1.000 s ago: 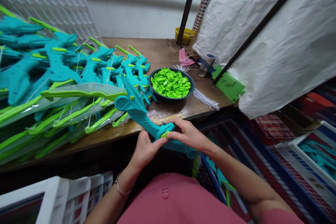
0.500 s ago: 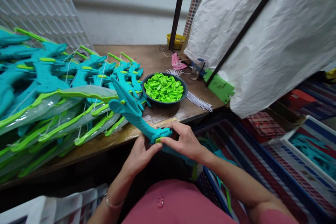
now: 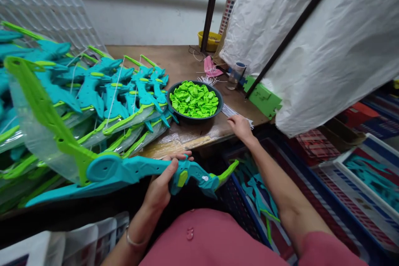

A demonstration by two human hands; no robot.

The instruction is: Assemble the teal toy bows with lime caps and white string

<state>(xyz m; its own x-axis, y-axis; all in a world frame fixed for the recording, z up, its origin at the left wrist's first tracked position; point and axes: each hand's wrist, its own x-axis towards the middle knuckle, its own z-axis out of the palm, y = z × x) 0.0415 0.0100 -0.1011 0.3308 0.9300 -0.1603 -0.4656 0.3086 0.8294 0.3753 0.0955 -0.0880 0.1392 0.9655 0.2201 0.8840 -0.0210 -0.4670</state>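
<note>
From my end of the feed, I have the left hand (image 3: pixel 160 187) with its grip clamped on a turquoise toy bow (image 3: pixel 137 170), thumb across the near side and fingers behind, just beside the lime inset (image 3: pixel 182 178). The bow lies crosswise in front of the edge of the counter (image 3: pixel 181 62); its long lime limb (image 3: pixel 50 108), backed by clear sheeting, rises at the left before the heap of finished-looking bows (image 3: pixel 90 91). My right hand (image 3: pixel 240 128) is over the counter's near edge, fingers curled, at the bundle of white strings (image 3: pixel 230 110); I can't tell whether that grip is pinched together, or whether it touches the strings. As for containers, I see a dark round bowl (image 3: pixel 193 120) on the counter, heaped with small lime pieces (image 3: pixel 195 99), between the bows and the strings. Further back sits a yellow tub (image 3: pixel 215 46) whose contents are too small for me to name, and nearer, a clear jar (image 3: pixel 234 78) stands by a green block (image 3: pixel 263 97). Below the counter, a blue crate (image 3: pixel 251 216) holds turquoise and lime bow parts (image 3: pixel 262 199), while the white crate (image 3: pixel 346 174) at far right contains more turquoise pieces (image 3: pixel 370 174).
</note>
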